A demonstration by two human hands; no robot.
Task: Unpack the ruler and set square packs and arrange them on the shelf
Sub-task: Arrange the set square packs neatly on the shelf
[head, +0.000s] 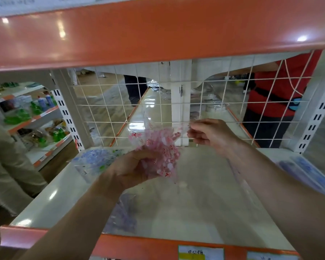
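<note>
A pink pack, clear plastic with red-and-white print, is held tilted above the white shelf, its clear flap stretched rightward. A blue pack lies flat at the shelf's left rear, a second blue pack along its right edge, and a purplish pack near the front.

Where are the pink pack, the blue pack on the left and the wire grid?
pink pack (159,148): head view, on its printed middle.
blue pack (94,162): head view, on its middle.
wire grid (159,105): head view, on a wire crossing near its middle.
</note>
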